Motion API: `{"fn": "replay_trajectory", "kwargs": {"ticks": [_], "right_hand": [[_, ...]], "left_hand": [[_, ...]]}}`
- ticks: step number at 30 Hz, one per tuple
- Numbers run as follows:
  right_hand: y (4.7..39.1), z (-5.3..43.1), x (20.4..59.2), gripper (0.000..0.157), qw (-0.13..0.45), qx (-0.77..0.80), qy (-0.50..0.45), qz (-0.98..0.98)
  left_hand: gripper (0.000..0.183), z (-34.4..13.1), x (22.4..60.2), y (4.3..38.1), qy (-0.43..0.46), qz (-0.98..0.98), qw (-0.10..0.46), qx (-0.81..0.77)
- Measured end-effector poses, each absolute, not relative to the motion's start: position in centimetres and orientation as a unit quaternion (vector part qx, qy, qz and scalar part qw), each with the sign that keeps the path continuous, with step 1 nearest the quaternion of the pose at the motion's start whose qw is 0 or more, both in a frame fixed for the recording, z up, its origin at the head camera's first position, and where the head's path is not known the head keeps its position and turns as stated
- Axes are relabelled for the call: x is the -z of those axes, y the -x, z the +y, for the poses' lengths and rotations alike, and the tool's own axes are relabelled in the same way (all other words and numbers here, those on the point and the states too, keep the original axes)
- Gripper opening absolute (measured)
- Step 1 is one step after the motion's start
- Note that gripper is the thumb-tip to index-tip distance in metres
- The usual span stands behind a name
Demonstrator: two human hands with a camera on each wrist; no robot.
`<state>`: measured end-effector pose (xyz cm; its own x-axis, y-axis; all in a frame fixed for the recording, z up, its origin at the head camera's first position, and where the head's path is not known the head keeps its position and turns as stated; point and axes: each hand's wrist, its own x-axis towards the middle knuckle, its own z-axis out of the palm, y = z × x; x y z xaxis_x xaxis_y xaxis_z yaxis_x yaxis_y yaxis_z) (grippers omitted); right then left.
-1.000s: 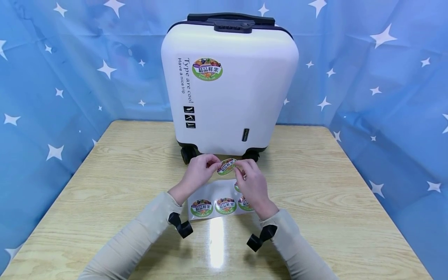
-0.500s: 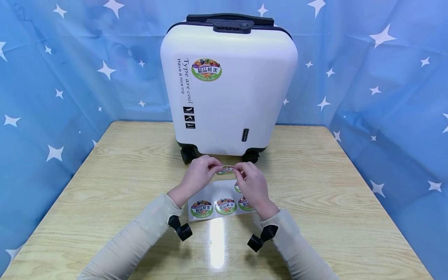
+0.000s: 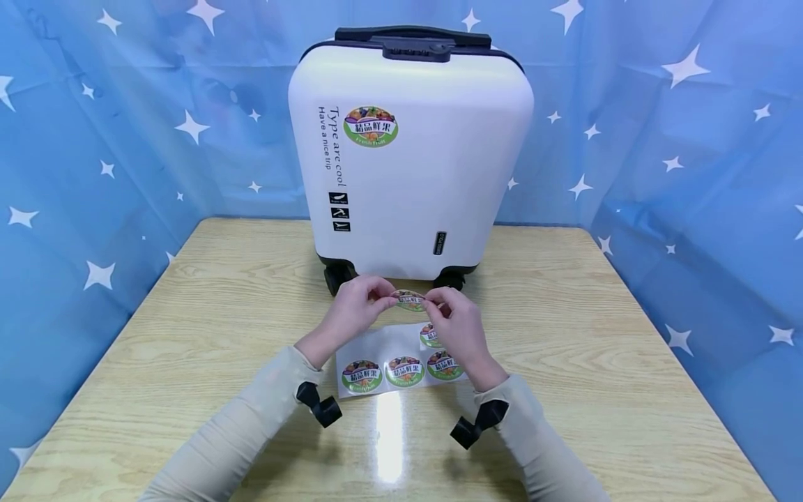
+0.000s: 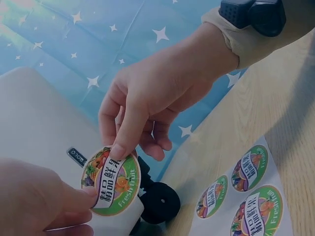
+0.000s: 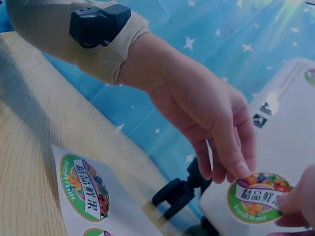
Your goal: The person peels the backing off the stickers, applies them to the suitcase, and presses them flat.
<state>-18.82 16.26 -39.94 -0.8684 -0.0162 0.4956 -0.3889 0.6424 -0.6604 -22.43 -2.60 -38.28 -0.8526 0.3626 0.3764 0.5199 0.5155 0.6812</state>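
Between both hands, in front of the suitcase's base, an oval fruit sticker is held above the table. My left hand pinches its left edge between thumb and forefinger, and my right hand pinches the opposite edge. In the left wrist view the printed side of the sticker is visible, with fruit pictures and "Fresh fruit" lettering. Below the hands a white sticker sheet lies on the table, bearing several more of the same stickers. The white suitcase stands upright behind, with one such sticker on its upper left.
The suitcase's black wheels rest on the wooden table. Blue curtains with white stars hang behind and at both sides. Black wrist cameras are strapped to both sleeves.
The held sticker tipped nearly edge-on, then turned back to show more of its printed face. My right hand has shifted slightly to the right, uncovering more of the sheet's right-hand stickers.
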Motion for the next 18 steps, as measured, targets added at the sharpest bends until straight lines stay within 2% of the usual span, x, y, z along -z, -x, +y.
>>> {"fn": "replay_trajectory", "kwargs": {"ticks": [18], "right_hand": [[18.6,16.7,38.1,0.005,0.153,-0.557,-0.079,-0.812]], "left_hand": [[0.011,-2.8,37.2,22.6,0.239,-0.830,0.060,0.500]]}}
